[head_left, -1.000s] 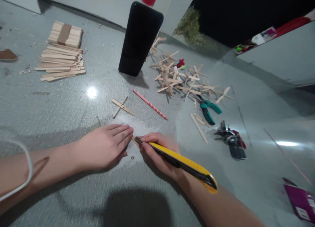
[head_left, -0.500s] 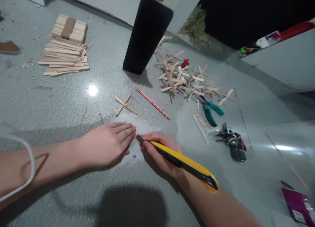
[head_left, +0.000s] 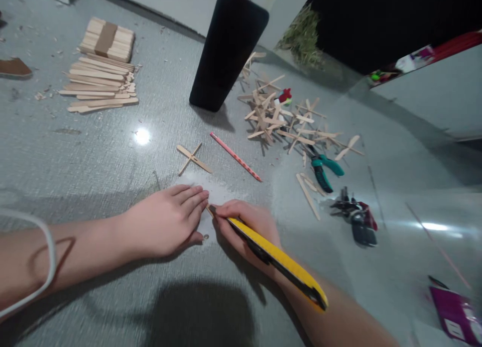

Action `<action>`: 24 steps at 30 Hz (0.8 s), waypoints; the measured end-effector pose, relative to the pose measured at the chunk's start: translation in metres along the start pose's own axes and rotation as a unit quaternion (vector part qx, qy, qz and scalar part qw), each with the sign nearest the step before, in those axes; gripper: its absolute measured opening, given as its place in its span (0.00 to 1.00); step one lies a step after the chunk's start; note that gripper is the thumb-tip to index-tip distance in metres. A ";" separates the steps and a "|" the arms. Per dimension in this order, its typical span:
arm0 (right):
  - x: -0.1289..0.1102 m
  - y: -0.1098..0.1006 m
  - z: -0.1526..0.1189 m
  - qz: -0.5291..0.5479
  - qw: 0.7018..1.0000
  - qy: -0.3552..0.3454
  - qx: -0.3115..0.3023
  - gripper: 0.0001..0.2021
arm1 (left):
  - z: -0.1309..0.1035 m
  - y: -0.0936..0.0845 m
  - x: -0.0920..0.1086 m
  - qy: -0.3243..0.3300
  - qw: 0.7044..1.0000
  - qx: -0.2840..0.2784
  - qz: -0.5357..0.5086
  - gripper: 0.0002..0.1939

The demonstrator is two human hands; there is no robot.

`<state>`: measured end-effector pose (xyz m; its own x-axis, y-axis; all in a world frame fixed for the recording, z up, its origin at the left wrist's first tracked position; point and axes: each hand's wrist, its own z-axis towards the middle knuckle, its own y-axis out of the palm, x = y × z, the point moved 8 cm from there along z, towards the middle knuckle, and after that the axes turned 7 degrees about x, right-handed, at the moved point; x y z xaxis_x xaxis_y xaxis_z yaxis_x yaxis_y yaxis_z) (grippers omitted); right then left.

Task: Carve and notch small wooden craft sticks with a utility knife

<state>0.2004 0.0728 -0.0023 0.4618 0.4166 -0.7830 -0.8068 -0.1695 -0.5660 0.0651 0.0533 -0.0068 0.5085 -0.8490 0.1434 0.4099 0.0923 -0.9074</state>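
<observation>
My right hand point(head_left: 244, 226) grips a yellow-and-black utility knife point(head_left: 278, 256), its handle slanting down to the right. The knife's short blade points at the fingertips of my left hand point(head_left: 173, 216), touching or nearly touching a wooden craft stick point(head_left: 208, 208). Only a short bit of that stick shows; the rest is hidden under my left fingers, which lie close together and pin it to the table. My left thumb sits apart, beside a small round bit point(head_left: 206, 236). Just beyond, two craft sticks form a cross point(head_left: 193, 158), one passing through a slot in the other.
A pink pencil point(head_left: 235, 156) lies ahead, with a black phone point(head_left: 228, 50) standing behind it. At left are loose craft sticks point(head_left: 100, 86) and a banded bundle point(head_left: 107, 38). Right are crossed sticks point(head_left: 267, 111), green-handled pliers point(head_left: 324, 171) and keys point(head_left: 356, 216).
The knife handle's rear end has swung down and slightly left as my right hand turned. My left hand stays nearly in place, its thumb shifted a little outward. The view has moved slightly.
</observation>
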 end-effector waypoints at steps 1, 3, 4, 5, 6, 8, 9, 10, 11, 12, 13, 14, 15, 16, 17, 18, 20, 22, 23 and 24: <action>0.000 0.000 0.000 -0.001 1.000 0.001 -0.002 0.06 | 0.000 0.001 0.000 -0.003 1.000 -0.004 0.005 0.30; 0.000 0.000 0.000 -0.002 1.000 0.004 -0.003 0.05 | 0.000 0.003 0.001 -0.007 1.000 -0.011 0.015 0.30; 0.001 0.000 0.000 -0.002 1.000 0.006 -0.003 0.05 | 0.000 0.004 0.001 -0.008 1.000 -0.013 0.020 0.30; 0.002 0.000 0.000 -0.001 1.000 0.008 -0.003 0.05 | 0.000 0.005 0.001 -0.008 1.000 -0.016 0.023 0.30; 0.002 0.000 -0.001 0.000 1.000 0.009 -0.003 0.05 | 0.000 0.005 0.001 -0.009 1.000 -0.017 0.025 0.30; 0.003 0.000 -0.001 0.001 1.000 0.009 -0.003 0.05 | 0.000 0.005 0.001 -0.013 1.000 -0.014 0.025 0.30; 0.004 0.000 -0.002 0.001 1.000 0.010 -0.002 0.05 | 0.000 0.004 0.000 -0.015 1.000 -0.012 0.023 0.30; 0.004 0.000 -0.002 0.001 1.000 0.012 -0.002 0.05 | 0.000 0.004 0.000 -0.017 1.000 -0.009 0.021 0.30; 0.004 0.000 -0.003 0.001 1.000 0.014 -0.001 0.05 | 0.000 0.004 0.000 -0.019 1.000 -0.005 0.020 0.29; 0.004 0.000 -0.003 0.000 1.000 0.017 0.001 0.05 | 0.000 0.004 0.000 -0.020 1.000 -0.004 0.019 0.29; 0.004 -0.001 -0.003 -0.001 1.000 0.020 0.002 0.05 | 0.000 0.005 0.000 -0.022 1.000 -0.004 0.018 0.28; 0.004 -0.001 -0.003 -0.002 1.000 0.023 0.003 0.06 | 0.000 0.005 0.000 -0.023 1.000 -0.004 0.016 0.27; 0.004 0.000 -0.003 -0.003 1.000 0.023 0.003 0.06 | 0.000 0.006 -0.001 -0.024 1.000 -0.002 0.015 0.27; 0.003 0.000 -0.003 -0.003 1.000 0.023 0.002 0.06 | 0.001 0.006 -0.001 -0.025 1.000 -0.001 0.013 0.26; 0.003 0.000 -0.003 -0.002 1.000 0.020 0.001 0.06 | 0.001 0.006 -0.001 -0.025 1.000 0.000 0.011 0.26; 0.002 0.000 -0.003 -0.001 1.000 0.017 0.000 0.06 | 0.001 0.006 -0.001 -0.025 1.000 0.002 0.010 0.25; 0.001 0.000 -0.003 0.001 1.000 0.012 -0.003 0.06 | 0.002 0.006 -0.001 -0.025 1.000 0.004 0.007 0.24; 0.002 -0.001 -0.003 0.004 1.000 0.010 -0.006 0.06 | 0.003 0.005 -0.001 -0.026 1.000 0.006 0.006 0.23; 0.002 -0.001 -0.004 0.005 1.000 0.010 -0.008 0.06 | 0.003 0.005 -0.001 -0.026 1.000 0.007 0.007 0.23; 0.002 -0.001 -0.004 0.007 1.000 0.009 -0.010 0.06 | 0.003 0.005 -0.001 -0.025 1.000 0.006 0.009 0.23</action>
<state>0.2039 0.0701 -0.0044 0.4569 0.3977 -0.7957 -0.8060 -0.1932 -0.5595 0.0688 0.0564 -0.0104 0.5534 -0.8199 0.1466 0.4095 0.1146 -0.9051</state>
